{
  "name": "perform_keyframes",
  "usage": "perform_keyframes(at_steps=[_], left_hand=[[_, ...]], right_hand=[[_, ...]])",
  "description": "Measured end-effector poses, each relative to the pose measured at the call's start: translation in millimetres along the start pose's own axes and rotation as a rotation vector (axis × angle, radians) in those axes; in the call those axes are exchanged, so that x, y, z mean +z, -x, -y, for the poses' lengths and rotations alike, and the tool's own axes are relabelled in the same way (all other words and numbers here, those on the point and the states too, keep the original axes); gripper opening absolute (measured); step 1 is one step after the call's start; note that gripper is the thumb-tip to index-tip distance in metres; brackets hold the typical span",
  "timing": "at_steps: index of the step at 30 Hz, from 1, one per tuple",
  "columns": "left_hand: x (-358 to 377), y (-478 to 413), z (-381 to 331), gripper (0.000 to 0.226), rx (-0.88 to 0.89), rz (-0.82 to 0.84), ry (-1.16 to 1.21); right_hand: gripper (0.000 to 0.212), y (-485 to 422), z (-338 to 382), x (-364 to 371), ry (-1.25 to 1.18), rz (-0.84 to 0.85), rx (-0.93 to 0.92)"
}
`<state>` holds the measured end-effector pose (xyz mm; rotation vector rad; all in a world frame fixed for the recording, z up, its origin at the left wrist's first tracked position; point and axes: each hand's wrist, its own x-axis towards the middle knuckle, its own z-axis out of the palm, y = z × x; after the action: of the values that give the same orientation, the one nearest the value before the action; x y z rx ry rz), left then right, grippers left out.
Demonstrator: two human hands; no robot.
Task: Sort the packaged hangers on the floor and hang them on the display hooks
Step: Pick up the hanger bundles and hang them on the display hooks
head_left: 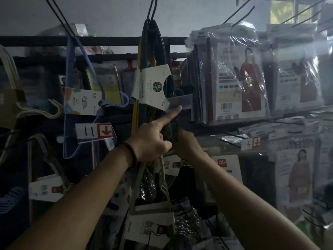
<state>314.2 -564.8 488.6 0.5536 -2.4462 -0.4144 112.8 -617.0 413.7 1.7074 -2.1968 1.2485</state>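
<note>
My left hand (151, 141) grips the top of a pack of beige hangers (149, 226), which hangs below it with a white card label. Its index finger points up and touches a clear tag holder (180, 101) at the end of a display hook. My right hand (186, 141) reaches in beside it toward the same dark spot; its fingers are hidden in shadow. Above them a pack of dark hangers (153, 87) with a white label hangs from an overhead hook (152, 13).
A blue hanger pack (82, 100) hangs at left above a price tag marked 11 (93, 132). Cream hangers (10, 73) fill the far left. Bagged garments (239, 78) crowd the hooks at right, with more below near a tag marked 13 (250, 144).
</note>
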Motion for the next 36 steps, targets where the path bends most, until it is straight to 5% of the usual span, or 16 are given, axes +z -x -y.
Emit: perform_keyframes(at_steps=[3,7,11,16,27,36], left_hand=[[4.0,-0.9,0.2,0.102,-0.008,-0.009,0.023],[4.2,-0.9,0.0,0.097,-0.009,-0.023,0.031],[5.0,0.7,0.9,0.096,-0.016,-0.032,0.053],[12.0,1.3,3.7,0.09,0.011,-0.114,0.08],[3.7,-11.4,13.9,0.04,0.12,-0.279,-0.093],[2.9,-9.3,16.7,0.065,0.118,-0.245,-0.241]], right_hand=[[0.013,59.5,7.1,-22.6,-0.224,-0.104,-0.041],[0.024,130.0,10.5,-34.3,-0.642,0.085,-0.24],[0.039,158.2,9.7,-21.2,-0.501,0.231,-0.394],[0.028,170.6,9.2,-3.6,-0.101,0.08,-0.44],[0.01,148.9,-13.7,-43.9,0.179,-0.184,-0.26],[0.011,105.3,-9.3,-50.9,0.329,-0.178,-0.131]])
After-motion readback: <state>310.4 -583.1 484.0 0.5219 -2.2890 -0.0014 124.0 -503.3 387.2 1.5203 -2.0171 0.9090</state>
